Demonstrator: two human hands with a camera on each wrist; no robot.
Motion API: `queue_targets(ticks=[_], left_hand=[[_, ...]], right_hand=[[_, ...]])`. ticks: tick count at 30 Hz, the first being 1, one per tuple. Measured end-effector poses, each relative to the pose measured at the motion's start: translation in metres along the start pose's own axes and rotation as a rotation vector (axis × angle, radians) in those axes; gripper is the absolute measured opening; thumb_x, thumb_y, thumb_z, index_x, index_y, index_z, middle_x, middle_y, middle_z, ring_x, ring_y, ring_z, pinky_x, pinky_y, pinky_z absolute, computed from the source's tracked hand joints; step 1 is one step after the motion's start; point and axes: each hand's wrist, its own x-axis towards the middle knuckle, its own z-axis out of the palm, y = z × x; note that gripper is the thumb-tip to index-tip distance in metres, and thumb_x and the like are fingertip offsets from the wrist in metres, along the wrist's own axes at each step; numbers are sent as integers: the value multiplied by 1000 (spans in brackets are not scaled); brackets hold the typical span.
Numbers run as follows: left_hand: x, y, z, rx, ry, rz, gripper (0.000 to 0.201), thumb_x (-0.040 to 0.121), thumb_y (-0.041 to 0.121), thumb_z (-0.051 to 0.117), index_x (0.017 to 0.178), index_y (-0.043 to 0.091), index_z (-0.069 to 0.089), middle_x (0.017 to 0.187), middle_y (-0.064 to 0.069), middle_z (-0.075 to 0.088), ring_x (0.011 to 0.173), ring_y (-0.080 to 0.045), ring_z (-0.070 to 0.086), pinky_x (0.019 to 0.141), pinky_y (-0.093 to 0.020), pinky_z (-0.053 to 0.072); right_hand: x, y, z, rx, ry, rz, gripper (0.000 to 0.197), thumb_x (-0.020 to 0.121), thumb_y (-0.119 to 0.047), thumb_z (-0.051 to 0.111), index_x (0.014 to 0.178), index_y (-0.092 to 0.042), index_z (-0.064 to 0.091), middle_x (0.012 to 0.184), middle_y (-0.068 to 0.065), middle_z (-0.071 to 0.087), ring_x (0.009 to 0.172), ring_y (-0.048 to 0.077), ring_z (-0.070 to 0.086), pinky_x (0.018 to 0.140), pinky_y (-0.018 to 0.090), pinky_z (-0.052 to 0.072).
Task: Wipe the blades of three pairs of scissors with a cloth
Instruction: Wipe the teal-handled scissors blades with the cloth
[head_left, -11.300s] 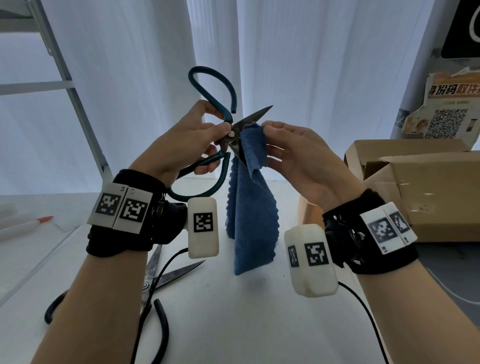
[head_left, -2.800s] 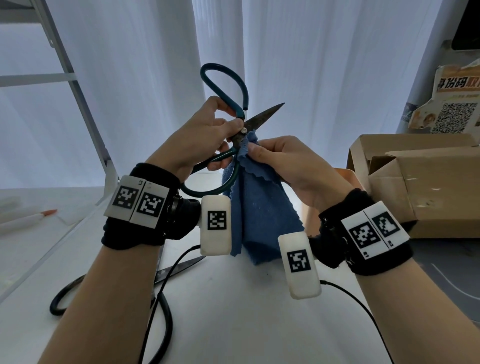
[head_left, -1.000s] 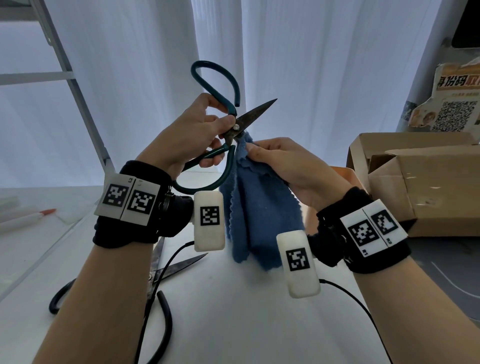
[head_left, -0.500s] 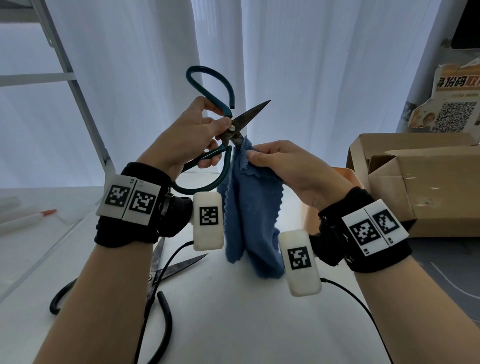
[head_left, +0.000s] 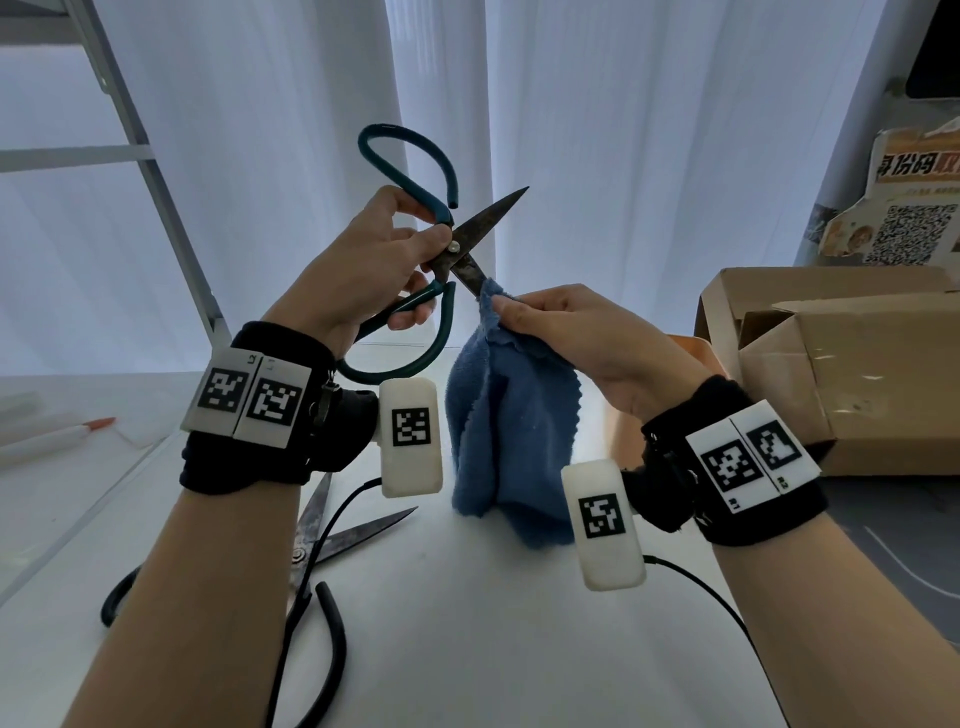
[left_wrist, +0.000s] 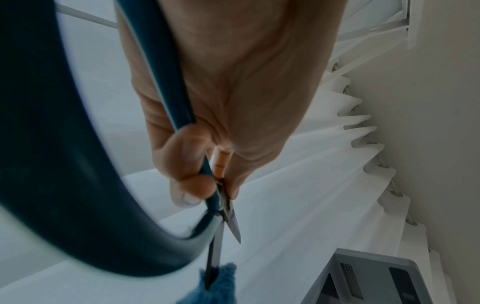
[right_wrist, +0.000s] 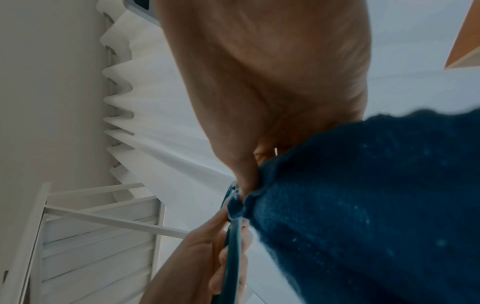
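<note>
Teal-handled scissors (head_left: 415, 254): held up above the white tabletop (head_left: 467, 623), blades spread, in the left hand (head_left: 363, 270), whose grip is curled round the handles near the pivot.
Blue cloth (head_left: 511, 426): pinched by the right hand (head_left: 576, 332) round the lower blade's tip; the rest hangs to the tabletop.
Black-handled scissors (head_left: 311, 561): lying open on the tabletop, near the left forearm.
Third pair: not visible.
Progress: judged mid-task; wiping of this pair under way, and whether the black pair is cleaned cannot be told.
</note>
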Motion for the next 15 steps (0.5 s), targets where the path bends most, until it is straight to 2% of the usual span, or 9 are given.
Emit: queue_targets(ticks=[3,6,8,12,15], left_hand=[[0,-1,-3,-15,16,-9,26,104,21,53,127,10,48,89,-7,59,47,-16,48,34,-22,32],[0,-2,-3,-5,10,-8,26,104,20,53,127,10,47,91,-8,59,47,-17,49,35,-23,31],[0,-2,-3,0,10,-7,26,104,20,53,127,10,46,91,-7,59,46,-17,49,35,-23,31],[1,-1,-4,-10,22,-7,26,104,21,53,127,10,47,90,-6,60,47,-16,49,35,-24,32],[1,-1,-7,-31,37,-17,22,104,21,53,123,11,49,88,-6,60,48,-16,49,34,-23,32]], right_hand=[[-1,-2,3,26,28,1,30,95,-40,63,92,-14,77,86,7,75,75,14,68,77,28,57],[0,-2,3,12,-23,-20,29,100,-30,58,102,-7,75,102,15,75,87,20,69,89,35,56],[0,0,2,-10,-53,-32,29,101,-26,56,106,-3,73,107,19,73,89,19,67,93,36,53],[-1,-1,0,-15,-32,-5,31,98,-37,60,102,-11,76,99,11,77,90,21,71,88,34,57],[-2,-2,3,14,6,6,37,93,-45,63,97,-11,77,98,15,76,85,21,71,88,37,57]])
